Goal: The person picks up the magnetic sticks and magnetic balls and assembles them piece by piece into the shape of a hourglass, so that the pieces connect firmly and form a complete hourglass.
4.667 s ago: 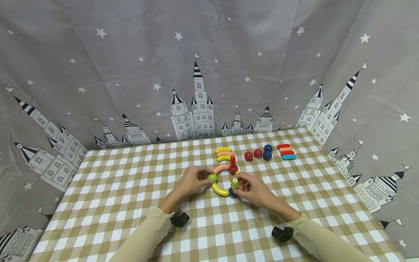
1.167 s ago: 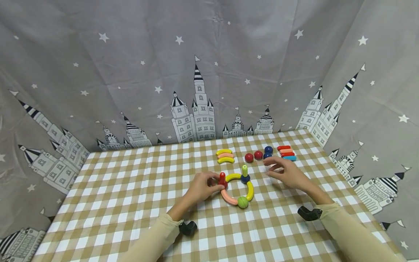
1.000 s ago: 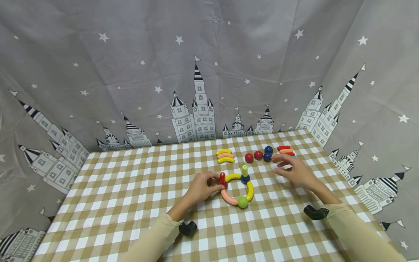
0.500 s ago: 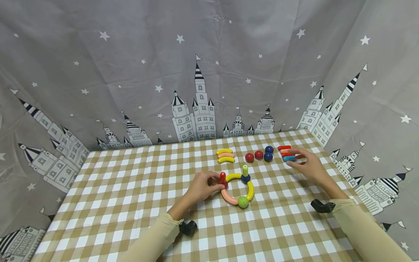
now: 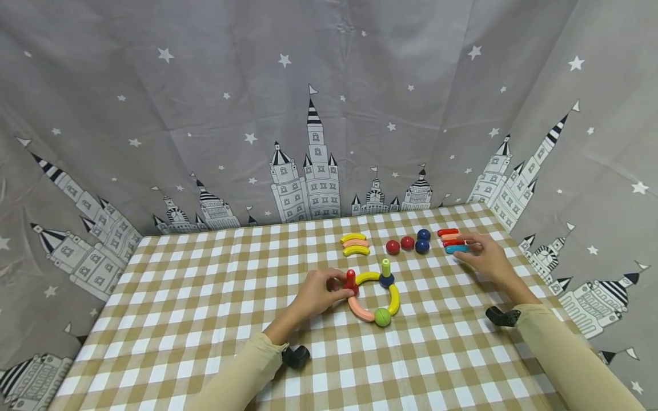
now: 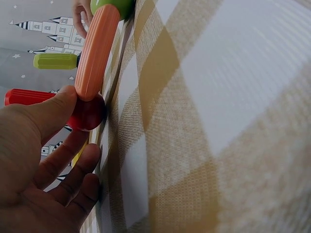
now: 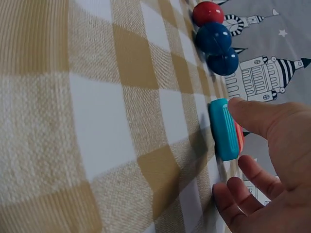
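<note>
On the checked tablecloth lies a ring of toy pieces. My left hand (image 5: pixel 320 292) pinches the dark red ball (image 6: pixel 88 114), whose red rod (image 5: pixel 350 278) stands upright. The ring also has a peach curved piece (image 6: pixel 97 53), a green ball (image 5: pixel 382 317), yellow curved pieces (image 5: pixel 394 299) and a dark blue ball (image 5: pixel 386 280) bearing an upright lime rod (image 5: pixel 386 267). Farther right, my right hand (image 5: pixel 488 260) reaches over a row of short rods, thumb and index finger spread apart. Its thumb tip is right at the end of the blue rod (image 7: pixel 225 130).
Behind the ring lie three loose curved pieces (image 5: pixel 356 250), yellow and peach. Red balls (image 5: pixel 393 247) and blue balls (image 5: pixel 422 246) sit between them and the rod row, which also includes a red rod (image 5: pixel 448 232). A grey castle-print curtain (image 5: pixel 231 114) hangs behind the table.
The ring has turned, its green ball now nearest the front. My left hand moved from the green ball to the red one. My right hand left the ring and moved right to the rods.
</note>
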Available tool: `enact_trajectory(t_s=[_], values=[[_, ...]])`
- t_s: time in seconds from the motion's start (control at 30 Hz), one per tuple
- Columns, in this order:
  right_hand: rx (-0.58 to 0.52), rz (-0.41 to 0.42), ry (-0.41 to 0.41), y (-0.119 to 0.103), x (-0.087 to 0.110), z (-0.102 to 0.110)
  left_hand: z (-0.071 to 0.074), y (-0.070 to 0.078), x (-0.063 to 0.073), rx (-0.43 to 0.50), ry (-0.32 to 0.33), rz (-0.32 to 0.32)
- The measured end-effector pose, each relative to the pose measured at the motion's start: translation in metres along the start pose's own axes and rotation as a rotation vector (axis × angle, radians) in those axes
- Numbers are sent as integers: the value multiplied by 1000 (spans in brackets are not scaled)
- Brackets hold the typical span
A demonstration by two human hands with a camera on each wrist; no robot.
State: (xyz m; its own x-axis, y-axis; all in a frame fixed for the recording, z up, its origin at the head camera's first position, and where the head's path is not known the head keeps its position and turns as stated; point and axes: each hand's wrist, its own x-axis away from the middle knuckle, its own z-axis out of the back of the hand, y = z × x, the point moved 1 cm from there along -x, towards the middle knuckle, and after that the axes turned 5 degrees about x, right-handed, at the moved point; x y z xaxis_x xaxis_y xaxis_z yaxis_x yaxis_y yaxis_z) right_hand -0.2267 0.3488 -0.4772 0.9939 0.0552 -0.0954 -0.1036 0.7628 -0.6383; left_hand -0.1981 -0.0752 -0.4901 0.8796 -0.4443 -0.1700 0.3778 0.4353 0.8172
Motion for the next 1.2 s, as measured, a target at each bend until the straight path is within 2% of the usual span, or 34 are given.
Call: enact_trajectory(t_s=[0.23,0.4,0.53,0.93,1.2], values=[[45,20,-2,8,-4,-5,0,0,0,-10,-1,0],[102,52,41,5,-4,-8,0,1,-1,-9,-6,9],[109,78,65,4,-4,-12,1,1,-1,-8,-7,12],[120,50,56,3,-5,-16,1,0,-1,1,-11,12],[105,107,55,3,-5,-17,1,1,0,2,-4,3]])
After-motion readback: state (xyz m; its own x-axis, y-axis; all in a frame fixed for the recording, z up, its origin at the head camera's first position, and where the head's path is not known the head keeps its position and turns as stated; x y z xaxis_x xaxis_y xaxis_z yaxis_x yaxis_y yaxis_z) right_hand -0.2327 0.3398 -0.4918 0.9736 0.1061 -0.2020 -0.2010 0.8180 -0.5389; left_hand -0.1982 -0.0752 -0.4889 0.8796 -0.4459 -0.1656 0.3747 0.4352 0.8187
